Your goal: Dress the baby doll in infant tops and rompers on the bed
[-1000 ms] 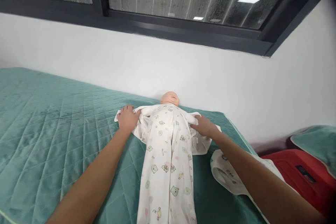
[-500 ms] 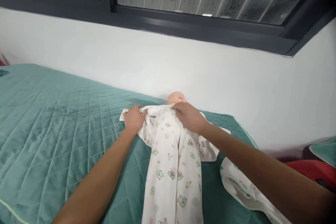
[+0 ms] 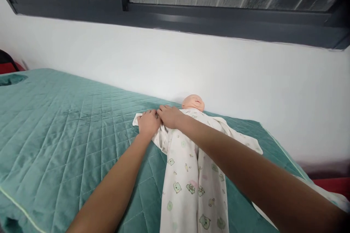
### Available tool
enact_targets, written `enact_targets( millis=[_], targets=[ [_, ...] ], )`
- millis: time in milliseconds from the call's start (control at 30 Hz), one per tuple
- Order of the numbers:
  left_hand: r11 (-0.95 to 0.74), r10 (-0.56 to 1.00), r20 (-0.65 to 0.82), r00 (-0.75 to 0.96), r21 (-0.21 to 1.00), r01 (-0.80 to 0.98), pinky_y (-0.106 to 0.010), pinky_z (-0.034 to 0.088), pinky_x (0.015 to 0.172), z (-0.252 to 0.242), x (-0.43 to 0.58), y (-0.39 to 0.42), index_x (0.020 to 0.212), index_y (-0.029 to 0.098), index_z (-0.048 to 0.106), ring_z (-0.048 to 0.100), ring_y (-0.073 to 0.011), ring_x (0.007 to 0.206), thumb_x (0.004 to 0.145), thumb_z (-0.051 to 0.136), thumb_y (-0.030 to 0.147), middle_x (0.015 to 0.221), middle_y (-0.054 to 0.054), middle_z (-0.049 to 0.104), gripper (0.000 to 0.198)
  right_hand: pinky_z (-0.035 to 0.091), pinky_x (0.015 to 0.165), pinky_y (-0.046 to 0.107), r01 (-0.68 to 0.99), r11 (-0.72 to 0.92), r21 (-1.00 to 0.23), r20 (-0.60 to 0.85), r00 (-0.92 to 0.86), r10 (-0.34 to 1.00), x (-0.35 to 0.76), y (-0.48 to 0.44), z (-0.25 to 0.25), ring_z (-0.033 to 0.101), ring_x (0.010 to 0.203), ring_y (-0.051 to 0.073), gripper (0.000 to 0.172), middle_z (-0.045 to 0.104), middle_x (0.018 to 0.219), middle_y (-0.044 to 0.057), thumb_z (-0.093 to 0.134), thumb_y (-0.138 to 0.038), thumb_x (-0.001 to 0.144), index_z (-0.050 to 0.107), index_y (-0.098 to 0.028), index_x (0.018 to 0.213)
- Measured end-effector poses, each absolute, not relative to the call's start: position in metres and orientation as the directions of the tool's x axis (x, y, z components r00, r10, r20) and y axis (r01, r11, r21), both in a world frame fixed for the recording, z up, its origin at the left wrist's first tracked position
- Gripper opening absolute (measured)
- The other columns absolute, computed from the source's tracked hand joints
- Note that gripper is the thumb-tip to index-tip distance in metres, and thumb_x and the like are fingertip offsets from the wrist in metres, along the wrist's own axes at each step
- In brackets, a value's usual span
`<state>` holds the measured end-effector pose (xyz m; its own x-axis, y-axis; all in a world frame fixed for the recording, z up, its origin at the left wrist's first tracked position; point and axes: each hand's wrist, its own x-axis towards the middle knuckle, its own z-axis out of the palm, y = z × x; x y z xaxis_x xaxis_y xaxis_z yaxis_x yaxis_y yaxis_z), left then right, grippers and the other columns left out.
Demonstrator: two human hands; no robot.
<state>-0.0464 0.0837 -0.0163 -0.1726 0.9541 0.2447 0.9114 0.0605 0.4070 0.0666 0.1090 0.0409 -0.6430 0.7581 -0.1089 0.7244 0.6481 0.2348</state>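
A baby doll (image 3: 193, 102) lies on its back with its head toward the wall. A long white baby romper (image 3: 188, 174) printed with small green bears covers its body. My left hand (image 3: 149, 123) is closed over the romper's sleeve on the left, and the cuff sticks out past it. Right beside it, my right hand (image 3: 170, 116) grips the same sleeve nearer the shoulder, with bent fingers touching my left hand. The other sleeve (image 3: 247, 141) stretches out to the right, partly behind my right forearm. The fingertips and the cloth under them are mostly hidden.
A green quilted cover (image 3: 82, 127) spreads under the doll, up against a white wall (image 3: 153, 62). Above runs a dark window frame (image 3: 218, 20). Another white cloth (image 3: 322, 191) lies at the lower right, partly behind my forearm. Something red (image 3: 332, 185) shows beyond it.
My right hand has moved left from the doll's chest to the sleeve beside my left hand. My left hand stays at that sleeve. The view has shifted slightly left.
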Motion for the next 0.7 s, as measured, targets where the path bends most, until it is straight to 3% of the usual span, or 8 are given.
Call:
enact_targets(
  millis=[233,400,500,700],
  targets=[
    [-0.003,0.946,0.301,-0.119,0.378,0.926,-0.042,0.043,0.086,-0.014,-0.046,0.079,0.105,0.026,0.067,0.062,-0.0274,0.103,0.092,0.043,0.036,0.108,-0.008,0.069,0.029,0.050,0.081,0.041,0.744,0.624,0.237,-0.171,-0.601,0.781,0.070,0.116,0.049,0.064,0.101,0.030,0.030,0.066,0.112,0.014,0.052,-0.032,0.090,0.056,-0.018,0.116],
    [-0.045,0.937,0.338,-0.088,0.367,0.929,-0.035,0.046,0.078,-0.014,-0.051,0.074,0.126,0.029,0.062,0.065,-0.0251,0.096,0.093,0.040,0.028,0.113,-0.008,0.066,0.039,0.048,0.079,0.038,0.743,0.620,0.250,-0.162,-0.600,0.784,0.082,0.105,0.065,0.064,0.101,0.028,0.037,0.066,0.115,0.010,0.053,-0.045,0.091,0.055,-0.027,0.123],
    [-0.045,0.939,0.328,-0.101,0.409,0.911,-0.032,0.046,0.080,-0.018,-0.054,0.072,0.132,0.031,0.059,0.065,-0.0231,0.097,0.095,0.037,0.025,0.116,-0.007,0.065,0.044,0.046,0.077,0.036,0.755,0.600,0.263,-0.143,-0.585,0.798,0.089,0.102,0.072,0.063,0.101,0.028,0.037,0.065,0.116,0.009,0.053,-0.044,0.091,0.055,-0.033,0.126],
    [-0.049,0.944,0.308,-0.114,0.474,0.879,-0.032,0.046,0.088,-0.027,-0.059,0.073,0.130,0.030,0.062,0.061,-0.0214,0.103,0.091,0.038,0.016,0.121,-0.007,0.063,0.048,0.044,0.079,0.036,0.784,0.551,0.286,-0.091,-0.550,0.830,0.104,0.096,0.080,0.061,0.100,0.028,0.029,0.064,0.112,0.011,0.052,-0.038,0.092,0.061,-0.028,0.118]
  ],
)
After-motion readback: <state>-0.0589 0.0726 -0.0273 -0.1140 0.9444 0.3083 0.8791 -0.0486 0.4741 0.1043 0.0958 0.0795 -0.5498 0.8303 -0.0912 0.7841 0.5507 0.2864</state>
